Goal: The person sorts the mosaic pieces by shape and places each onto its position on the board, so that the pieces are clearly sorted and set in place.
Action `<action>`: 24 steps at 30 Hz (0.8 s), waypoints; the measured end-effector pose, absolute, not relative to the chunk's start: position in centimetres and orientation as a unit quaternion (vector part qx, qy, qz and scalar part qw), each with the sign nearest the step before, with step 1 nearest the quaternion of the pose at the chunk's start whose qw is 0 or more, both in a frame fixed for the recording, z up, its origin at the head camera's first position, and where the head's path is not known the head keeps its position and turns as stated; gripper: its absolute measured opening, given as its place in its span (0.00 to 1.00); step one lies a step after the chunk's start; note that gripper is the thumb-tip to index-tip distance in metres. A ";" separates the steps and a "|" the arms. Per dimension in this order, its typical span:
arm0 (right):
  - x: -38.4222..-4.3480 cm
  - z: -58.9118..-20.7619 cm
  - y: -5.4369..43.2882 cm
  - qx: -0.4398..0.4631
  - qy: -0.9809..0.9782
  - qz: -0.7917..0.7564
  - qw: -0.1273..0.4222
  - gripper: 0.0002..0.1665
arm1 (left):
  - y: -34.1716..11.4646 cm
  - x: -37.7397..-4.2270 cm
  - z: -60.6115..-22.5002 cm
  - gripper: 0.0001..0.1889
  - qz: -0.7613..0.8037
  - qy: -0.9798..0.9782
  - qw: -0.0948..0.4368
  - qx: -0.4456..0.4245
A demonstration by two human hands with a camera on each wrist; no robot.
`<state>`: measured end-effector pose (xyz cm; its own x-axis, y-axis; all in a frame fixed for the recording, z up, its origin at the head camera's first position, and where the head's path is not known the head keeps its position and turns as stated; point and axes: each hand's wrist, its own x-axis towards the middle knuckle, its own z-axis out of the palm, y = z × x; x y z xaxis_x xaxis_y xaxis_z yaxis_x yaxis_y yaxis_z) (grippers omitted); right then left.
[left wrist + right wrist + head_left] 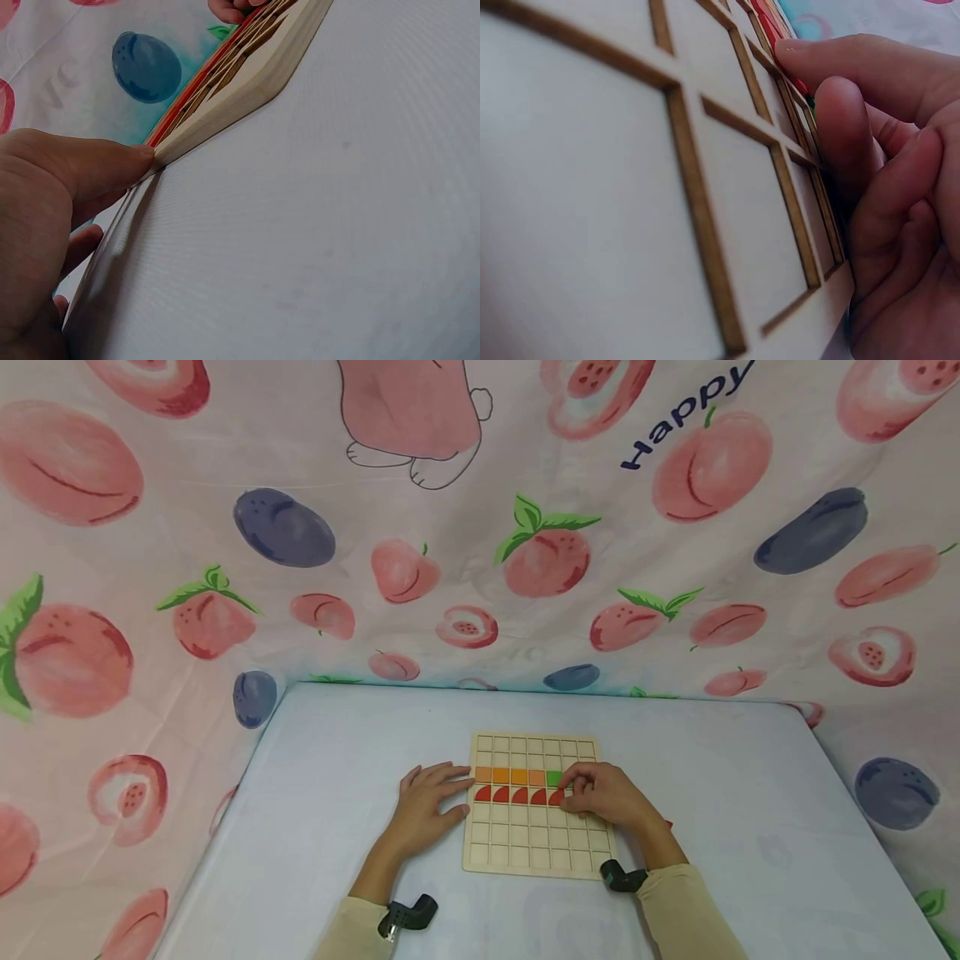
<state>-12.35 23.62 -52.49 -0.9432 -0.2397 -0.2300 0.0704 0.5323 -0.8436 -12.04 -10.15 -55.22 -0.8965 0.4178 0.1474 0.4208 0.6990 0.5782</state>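
A square wooden grid board [538, 835] lies on the table. One of its rows holds orange square tiles [510, 776] and a green tile [554, 778]. Just below them runs a row of red quarter-circle tiles [502, 794]. My left hand [426, 806] rests at the board's left side, fingers extended, and its thumb [124, 161] touches the wooden edge in the left wrist view. Over the right part of these rows, my right hand [603, 795] pinches the rightmost red quarter-circle tile [555, 797] with curled fingers; its fingertips partly cover that tile.
The board lies on a white table [337, 735]. A bit of red [669, 824] peeks out beside the right forearm. Behind and around the table hangs a fruit-print cloth [450, 527]. Each wrist carries a black camera mount [408, 915].
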 end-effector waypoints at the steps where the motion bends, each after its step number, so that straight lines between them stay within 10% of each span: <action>1: -12.3 -52.5 23.6 -0.050 0.860 -0.482 0.160 0.14 | -10.1 -12.0 -55.2 0.23 -0.315 -0.921 0.005 -0.229; 24: -12.4 -52.5 23.8 -0.048 0.872 -0.458 0.166 0.12 | -10.2 -12.1 -55.3 0.23 -0.315 -0.922 -0.004 -0.224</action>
